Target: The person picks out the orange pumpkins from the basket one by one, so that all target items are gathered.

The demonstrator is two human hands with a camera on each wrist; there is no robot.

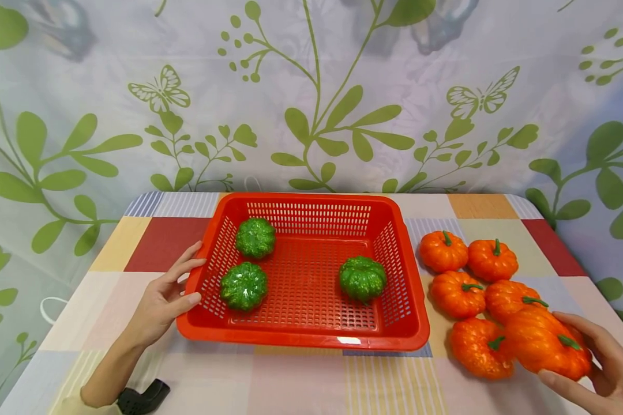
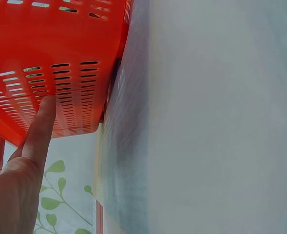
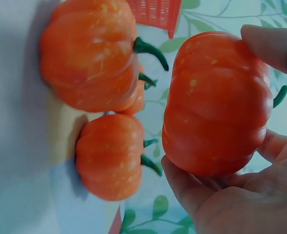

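Note:
A red plastic basket point(image 1: 303, 340) stands on the table and holds three small green pumpkins, two at its left point(image 1: 255, 237) point(image 1: 244, 286) and one at its right point(image 1: 362, 279). My left hand point(image 1: 161, 297) holds the basket's left rim, its thumb at the edge; in the left wrist view a finger point(image 2: 43, 122) touches the slotted outer wall. At the lower right, my right hand point(image 1: 610, 366) grips an orange pumpkin point(image 1: 542, 340) with a green stem. The right wrist view shows this pumpkin point(image 3: 216, 105) between thumb and fingers, apart from the others.
Several more orange pumpkins point(image 1: 457, 294) sit grouped on the patchwork tablecloth point(image 1: 296, 380), right of the basket. A leaf-patterned curtain point(image 1: 213, 86) hangs behind the table. Near my left forearm is a black curved object point(image 1: 144, 397).

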